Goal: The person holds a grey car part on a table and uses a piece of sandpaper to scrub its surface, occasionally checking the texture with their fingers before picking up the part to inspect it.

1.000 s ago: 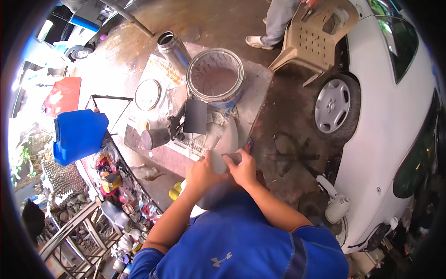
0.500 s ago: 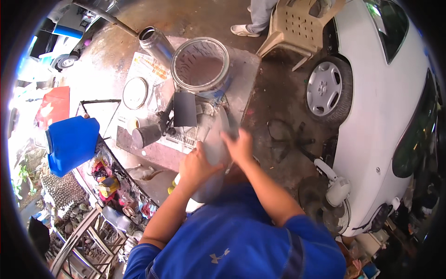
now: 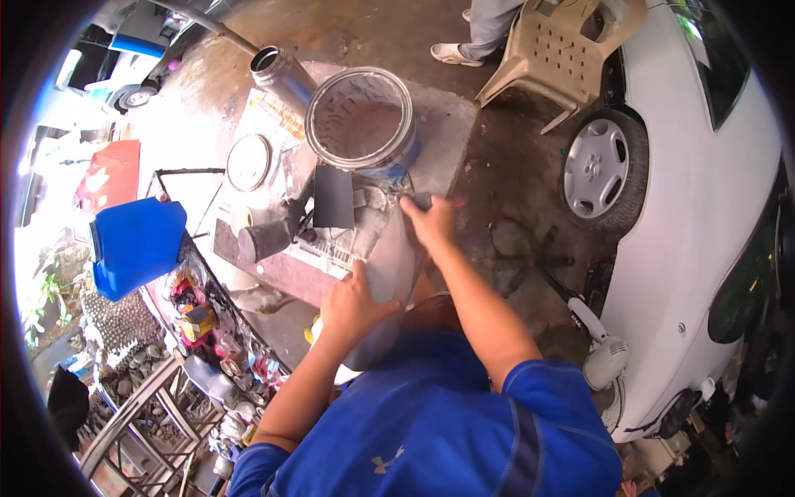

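Note:
A long, smooth, light grey panel (image 3: 392, 267) slants from my lap toward the table's near edge; its lower end is partly hidden by my left arm. My left hand (image 3: 349, 308) is closed on the panel's left side, thumb laid across its face. At its far end my right hand (image 3: 432, 224) is closed, with a small dark grey piece (image 3: 421, 200) between thumb and fingers, against the panel's right edge. A dark grey square sheet (image 3: 334, 197) leans beyond the panel, before an open paint can (image 3: 361, 116) with pinkish residue inside.
The table (image 3: 443, 112) also bears a steel tumbler (image 3: 281, 73), a round lid (image 3: 248, 162) and a grey cup (image 3: 263, 242). A blue container (image 3: 139, 248) stands left. To the right are a white car (image 3: 687, 215), a beige chair (image 3: 542, 58) and another person's legs (image 3: 489, 33).
My right hand has moved up and slightly right along the panel, farther from my left hand. The panel has tilted a little, and the whole view has shifted slightly.

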